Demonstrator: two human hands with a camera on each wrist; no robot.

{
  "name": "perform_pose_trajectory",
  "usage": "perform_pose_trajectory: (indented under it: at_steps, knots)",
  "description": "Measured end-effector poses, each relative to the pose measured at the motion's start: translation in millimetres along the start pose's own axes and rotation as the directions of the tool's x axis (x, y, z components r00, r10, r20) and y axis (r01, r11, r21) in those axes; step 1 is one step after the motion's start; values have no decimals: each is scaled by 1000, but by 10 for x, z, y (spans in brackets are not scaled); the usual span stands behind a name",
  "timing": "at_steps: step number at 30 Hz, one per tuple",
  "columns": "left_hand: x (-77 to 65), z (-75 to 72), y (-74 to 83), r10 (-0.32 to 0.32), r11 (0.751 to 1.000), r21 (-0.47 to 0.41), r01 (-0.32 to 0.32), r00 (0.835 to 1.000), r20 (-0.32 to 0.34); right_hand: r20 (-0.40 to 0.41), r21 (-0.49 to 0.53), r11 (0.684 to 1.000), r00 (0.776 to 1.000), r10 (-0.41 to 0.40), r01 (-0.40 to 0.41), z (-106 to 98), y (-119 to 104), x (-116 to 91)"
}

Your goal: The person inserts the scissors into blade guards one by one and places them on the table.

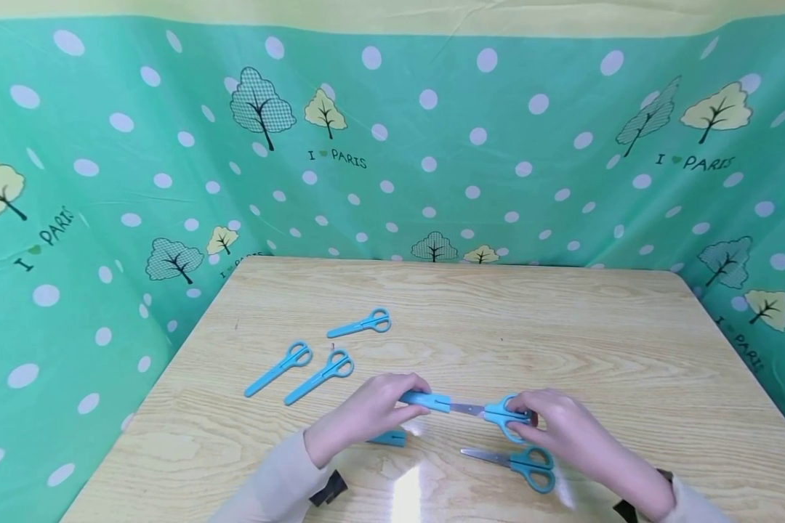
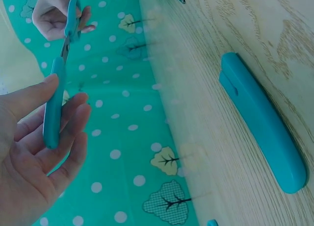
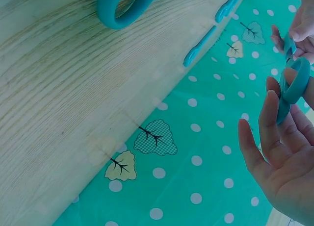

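Observation:
My left hand (image 1: 392,399) pinches a blue scissors cover (image 1: 437,402) between thumb and fingers. Level with it on the right, my right hand (image 1: 552,418) holds a pair of scissors (image 1: 497,413) by the blue handles. The blades point left and their front part is inside the cover, with a stretch of metal showing between cover and handles. Below the right hand, a second pair of scissors (image 1: 533,465) lies bare on the table, blades to the left. Another blue cover (image 2: 262,123) lies on the table under the left hand, partly hidden by it in the head view.
Three covered blue scissors lie left of centre: one farther back (image 1: 360,324), one at the left (image 1: 278,369) and one beside it (image 1: 319,377). The wooden table (image 1: 562,327) ends at a green dotted cloth (image 1: 432,145) behind and on both sides.

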State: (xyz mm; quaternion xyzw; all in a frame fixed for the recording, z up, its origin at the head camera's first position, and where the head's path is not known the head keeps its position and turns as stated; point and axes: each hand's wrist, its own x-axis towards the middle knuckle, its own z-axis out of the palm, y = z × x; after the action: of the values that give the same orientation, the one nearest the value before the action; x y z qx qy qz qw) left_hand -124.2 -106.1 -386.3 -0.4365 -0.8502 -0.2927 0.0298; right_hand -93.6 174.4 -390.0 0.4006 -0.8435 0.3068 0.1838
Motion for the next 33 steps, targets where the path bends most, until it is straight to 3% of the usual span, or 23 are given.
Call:
perform_pose_trajectory:
  at_steps: [15, 25, 33]
  knots:
    - [34, 37, 65, 5, 1000, -10, -5, 1000, -9, -9, -12, 1000, 1000, -22, 21, 39, -13, 47]
    - [48, 55, 88, 39, 999, -32, -41, 998, -48, -10, -18, 1000, 1000, -22, 22, 50, -28, 66]
    - [46, 77, 91, 74, 994, -79, -79, 995, -67, -35, 34, 999, 999, -16, 17, 45, -22, 64]
